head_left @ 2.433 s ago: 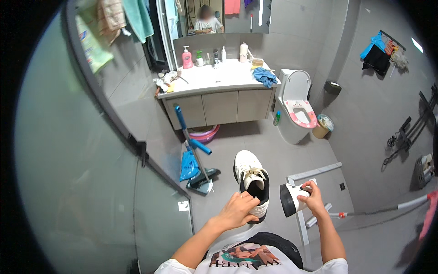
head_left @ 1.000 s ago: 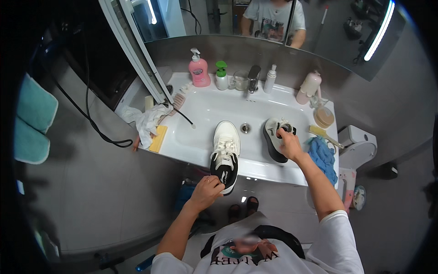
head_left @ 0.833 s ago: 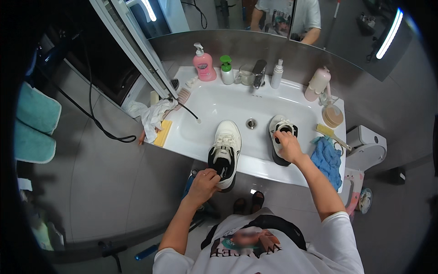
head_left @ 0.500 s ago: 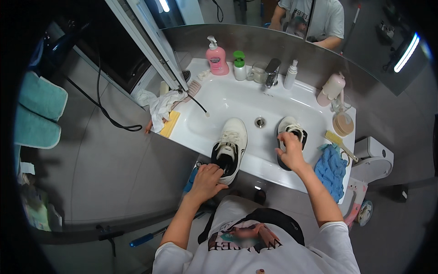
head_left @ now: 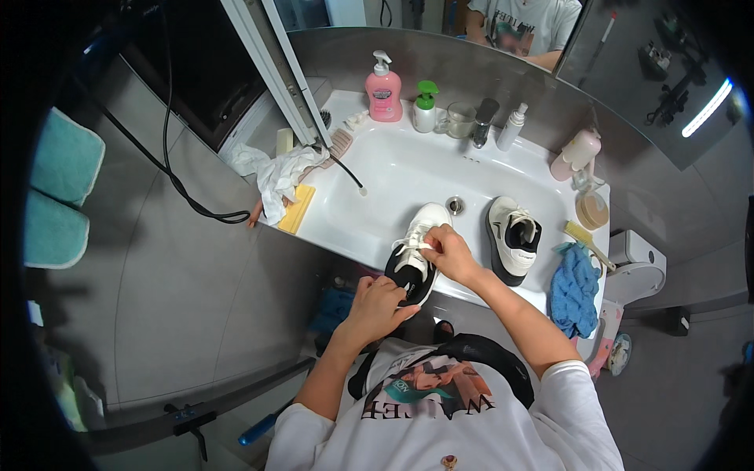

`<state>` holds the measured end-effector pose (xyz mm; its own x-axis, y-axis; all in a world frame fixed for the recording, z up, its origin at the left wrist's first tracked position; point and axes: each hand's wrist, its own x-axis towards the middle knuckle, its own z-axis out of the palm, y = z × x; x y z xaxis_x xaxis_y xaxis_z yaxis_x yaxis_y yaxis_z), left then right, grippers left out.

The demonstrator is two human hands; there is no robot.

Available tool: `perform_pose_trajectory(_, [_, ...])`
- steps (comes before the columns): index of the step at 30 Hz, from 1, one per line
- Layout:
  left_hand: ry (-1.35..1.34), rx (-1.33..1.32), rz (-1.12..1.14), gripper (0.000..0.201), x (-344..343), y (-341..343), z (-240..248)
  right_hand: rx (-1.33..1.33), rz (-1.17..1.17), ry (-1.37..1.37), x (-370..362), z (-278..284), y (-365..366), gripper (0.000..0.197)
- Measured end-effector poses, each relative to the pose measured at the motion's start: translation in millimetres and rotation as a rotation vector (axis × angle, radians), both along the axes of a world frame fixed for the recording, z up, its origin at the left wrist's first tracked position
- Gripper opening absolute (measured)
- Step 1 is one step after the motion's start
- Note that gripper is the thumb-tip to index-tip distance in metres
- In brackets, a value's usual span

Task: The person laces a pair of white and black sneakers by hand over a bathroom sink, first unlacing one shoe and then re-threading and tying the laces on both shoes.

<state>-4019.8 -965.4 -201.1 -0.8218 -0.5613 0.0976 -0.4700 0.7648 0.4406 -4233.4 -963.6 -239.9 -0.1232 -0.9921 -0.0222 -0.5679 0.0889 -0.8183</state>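
Note:
A white sneaker with a black lining (head_left: 429, 214) is tilted over the front rim of the white sink (head_left: 357, 224), toe toward the drain. My left hand (head_left: 375, 309) grips its heel end, fingers over the collar. At its side, my right hand (head_left: 453, 255) is closed on the white shoelace (head_left: 410, 246) near the tongue. The matching sneaker (head_left: 520, 257) rests alone in the right part of the basin, its opening toward me. The underside of the held sneaker is hidden.
Along the back ledge stand a pink pump bottle (head_left: 383, 96), a green-topped bottle (head_left: 424, 114), a glass mug (head_left: 459, 120) and the faucet (head_left: 484, 124). A brush (head_left: 585, 237) and blue cloth (head_left: 574, 290) lie at the right edge. A white cloth (head_left: 276, 179) and yellow block (head_left: 296, 209) sit left.
My right hand has left the right-hand sneaker and moved left onto the held sneaker's lace. The held sneaker has shifted slightly right, with my left hand still at its heel.

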Motion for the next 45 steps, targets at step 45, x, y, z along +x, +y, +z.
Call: perform_pose_trajectory(45, [0.674, 0.614, 0.415, 0.019, -50.1, -57.6, -28.2, 0.138, 0.018, -0.237, -6.8, 23.8, -0.9, 0.042])
